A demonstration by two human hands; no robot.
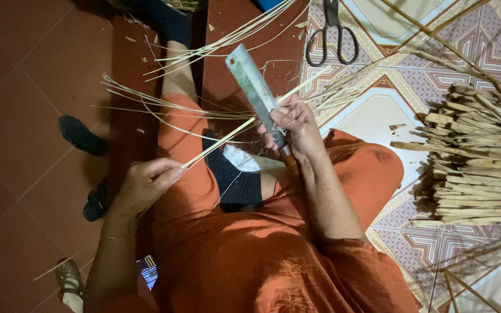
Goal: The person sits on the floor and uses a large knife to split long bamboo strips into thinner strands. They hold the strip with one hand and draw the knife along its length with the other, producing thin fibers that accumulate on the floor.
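Person splitting a thin cane strip with a broad blade, seen from the head camera.

The right hand (296, 124) is wrapping tight around the handle of a flat knife (251, 84), thumb pressing the pale strip (244, 124) against the blade, likely to steady it. The left hand (146, 182) is pinching the strip's near end between thumb and fingers, holding it taut across the lap. Scissors (331, 35) are lying on the patterned mat (389, 110); a bundle of split canes (476, 162) is resting just beside the knee.
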